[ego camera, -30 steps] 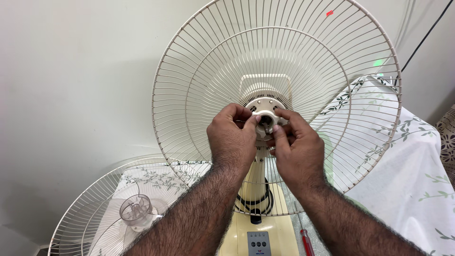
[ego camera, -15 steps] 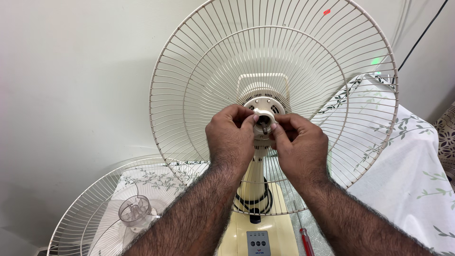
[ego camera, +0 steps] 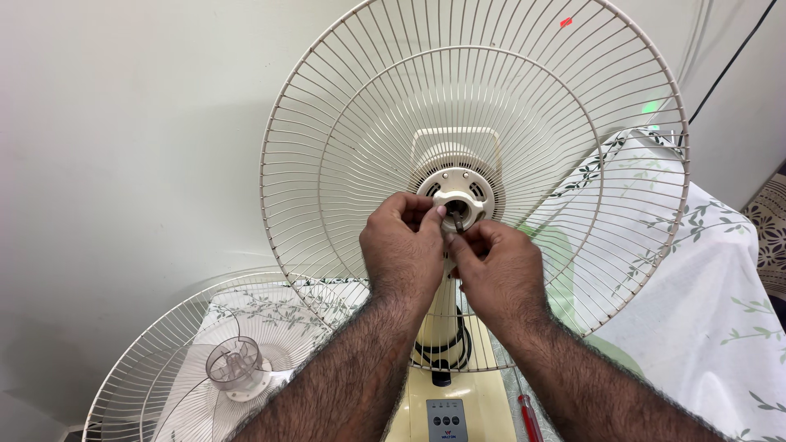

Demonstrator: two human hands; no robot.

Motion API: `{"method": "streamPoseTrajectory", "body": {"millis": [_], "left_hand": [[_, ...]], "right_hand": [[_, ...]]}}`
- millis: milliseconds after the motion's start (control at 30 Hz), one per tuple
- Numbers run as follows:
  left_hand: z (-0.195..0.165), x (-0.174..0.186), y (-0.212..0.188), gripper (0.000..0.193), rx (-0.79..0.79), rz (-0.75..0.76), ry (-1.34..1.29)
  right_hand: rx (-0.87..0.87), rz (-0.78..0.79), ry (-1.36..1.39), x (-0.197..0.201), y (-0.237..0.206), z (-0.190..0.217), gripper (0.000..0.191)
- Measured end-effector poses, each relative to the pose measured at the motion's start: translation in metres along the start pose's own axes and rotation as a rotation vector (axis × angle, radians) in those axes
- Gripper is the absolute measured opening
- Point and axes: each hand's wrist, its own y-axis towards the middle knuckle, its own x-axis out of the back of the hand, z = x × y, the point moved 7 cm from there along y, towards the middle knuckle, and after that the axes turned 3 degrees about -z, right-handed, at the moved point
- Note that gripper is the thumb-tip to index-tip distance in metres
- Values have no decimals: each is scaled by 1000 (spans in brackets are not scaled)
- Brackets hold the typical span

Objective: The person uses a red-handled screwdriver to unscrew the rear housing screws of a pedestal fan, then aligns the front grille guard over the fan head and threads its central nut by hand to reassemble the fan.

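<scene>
From the head camera, one view only: both hands meet at the centre of a cream fan's rear guard (ego camera: 475,155), which stands upright against the wall (ego camera: 123,123). The left hand (ego camera: 403,245) has its fingers curled in, tips pressed against the round plastic hub (ego camera: 460,190) where the motor shaft (ego camera: 455,214) pokes through. The right hand (ego camera: 501,266) comes in from the lower right, thumb and forefinger pinched together on a small part at the shaft's end; what exactly they pinch is hidden by the fingertips. Two hands working this close suggests one steadies the hub while the other grips the small piece, though I can only judge that from the pose.

Near left, a second wire guard (ego camera: 155,376) lies flat, and on it rests the clear fan blade (ego camera: 233,368), hub upward, probably set aside so the shaft is bare. Below the hands, the fan's cream stand (ego camera: 442,327) runs down to a grey control panel (ego camera: 447,419) carrying three buttons. A red-handled screwdriver (ego camera: 529,413) lies just right of the stand, within easy reach. A white cloth with a leaf print (ego camera: 704,303) covers the surface on the right.

Count: two guards, one blade, one screwdriver, two hands.
</scene>
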Motion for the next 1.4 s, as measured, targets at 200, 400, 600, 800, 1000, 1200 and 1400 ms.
{"method": "streamPoseTrajectory", "body": {"millis": [200, 400, 600, 800, 1000, 1200, 1400], "left_hand": [[-14, -2, 5, 10, -92, 30, 42], [-25, -5, 7, 16, -293, 30, 217], [-19, -6, 7, 17, -277, 22, 127], [-11, 0, 0, 16, -257, -30, 103], [-3, 3, -1, 13, -28, -1, 70], [-7, 2, 1, 16, 8, 3, 34], [3, -1, -7, 11, 29, 11, 28]], "right_hand": [[12, -122, -13, 17, 3, -5, 12], [339, -294, 100, 37, 0, 17, 15], [251, -184, 57, 28, 3, 21, 23], [298, -142, 23, 26, 1, 25, 28], [475, -189, -96, 24, -5, 31, 52], [388, -168, -62, 18, -5, 26, 36], [262, -135, -90, 15, 0, 19, 28]]}}
